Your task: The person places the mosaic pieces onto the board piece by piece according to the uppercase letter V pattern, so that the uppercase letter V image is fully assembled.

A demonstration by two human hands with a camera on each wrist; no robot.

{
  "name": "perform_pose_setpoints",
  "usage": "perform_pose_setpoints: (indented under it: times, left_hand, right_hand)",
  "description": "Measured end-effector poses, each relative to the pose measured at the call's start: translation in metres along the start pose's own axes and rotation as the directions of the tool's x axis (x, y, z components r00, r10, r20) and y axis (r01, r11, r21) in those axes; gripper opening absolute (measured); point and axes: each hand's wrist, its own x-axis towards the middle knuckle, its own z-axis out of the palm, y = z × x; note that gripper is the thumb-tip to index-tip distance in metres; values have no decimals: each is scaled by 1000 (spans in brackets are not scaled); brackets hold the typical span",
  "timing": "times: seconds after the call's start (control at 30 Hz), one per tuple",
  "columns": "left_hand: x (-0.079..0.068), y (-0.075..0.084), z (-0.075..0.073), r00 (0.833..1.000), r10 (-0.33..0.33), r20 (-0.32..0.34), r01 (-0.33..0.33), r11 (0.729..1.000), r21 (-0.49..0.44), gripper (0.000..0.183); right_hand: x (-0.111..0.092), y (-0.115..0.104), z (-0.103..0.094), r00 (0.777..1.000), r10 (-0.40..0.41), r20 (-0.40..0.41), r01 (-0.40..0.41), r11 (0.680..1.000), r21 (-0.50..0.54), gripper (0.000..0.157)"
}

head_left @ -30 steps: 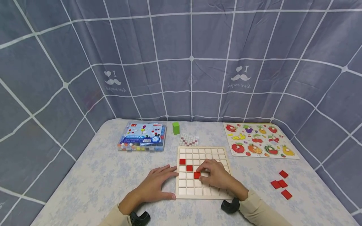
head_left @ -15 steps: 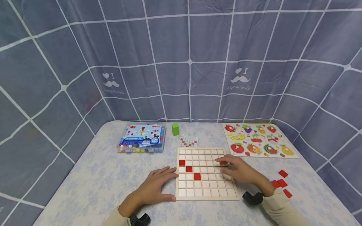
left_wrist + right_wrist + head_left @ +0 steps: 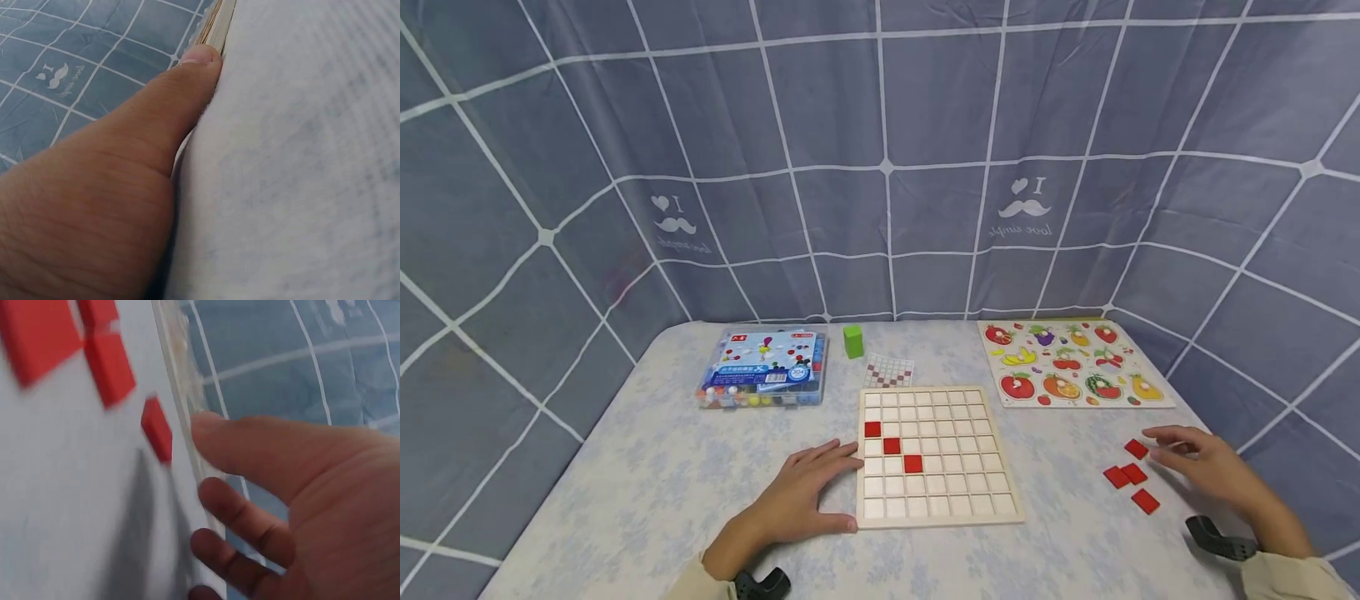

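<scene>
A wooden grid board (image 3: 958, 479) lies on the table with three red square tiles (image 3: 913, 463) set in its cells along a diagonal. My left hand (image 3: 805, 492) rests at the board's left edge, fingers spread and thumb against the lower corner; in the left wrist view the thumb (image 3: 156, 106) touches the board's side. Over at the right, several loose red tiles (image 3: 1146, 501) lie flat. My right hand (image 3: 1213, 471) hovers beside the farthest loose tile (image 3: 1137, 449), fingertips close to it and holding nothing. The right wrist view shows a gap between thumb (image 3: 250, 447) and fingers.
Behind the board lies a small pattern card (image 3: 889, 372), with a green block (image 3: 853, 342) near it. A clear plastic box of coloured balls (image 3: 763, 367) stands at the back left. A fruit puzzle board (image 3: 1071, 364) lies at the back right.
My right hand has let go of the third red tile on the board and moved right to the loose tiles. The left hand has stayed at the board's edge.
</scene>
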Motion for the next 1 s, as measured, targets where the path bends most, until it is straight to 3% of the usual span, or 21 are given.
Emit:
perform_pose_setpoints:
  times: [0.27,0.63,1.0]
  left_hand:
    - [-1,0,-1,1000,-5,-10,5,1000,-9,78]
    - [0,1,-1,1000,4,0,-4,1000,5,77]
    - [-1,0,0,1000,-6,4,6,1000,6,79]
  right_hand:
    - [-1,15,8,1000,-15,-4,15,999,-38,42]
    - [-3,14,18,994,85,-64,-91,991,-94,47]
    - [0,11,23,990,70,-120,-81,993,-89,35]
